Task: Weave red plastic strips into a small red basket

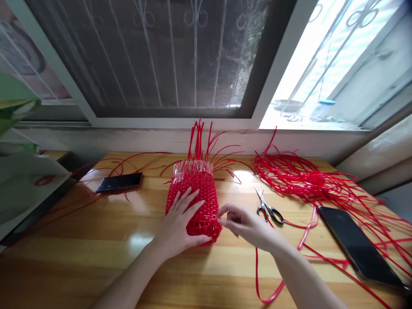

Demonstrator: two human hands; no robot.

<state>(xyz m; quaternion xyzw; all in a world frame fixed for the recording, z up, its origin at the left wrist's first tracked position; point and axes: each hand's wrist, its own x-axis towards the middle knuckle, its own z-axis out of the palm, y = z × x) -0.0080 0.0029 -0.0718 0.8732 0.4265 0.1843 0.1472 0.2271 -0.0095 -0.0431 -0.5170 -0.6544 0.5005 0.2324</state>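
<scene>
A red woven basket (206,189) lies on the wooden table in front of me, its open weave toward me and loose strip ends fanning out at the far end. Clear plastic (195,166) shows at that far end. My left hand (185,216) rests on the basket with fingers spread flat over the weave. At the basket's right side, my right hand (241,222) pinches a red plastic strip (219,216) between thumb and fingertips. A long red strip (257,274) trails on the table below the right wrist.
Scissors (268,209) with black handles lie right of my right hand. Behind them sits a tangled heap of red strips (289,178). A large dark phone (357,246) is at the right, a smaller dark phone (119,182) at the left. A window (161,56) stands behind the table.
</scene>
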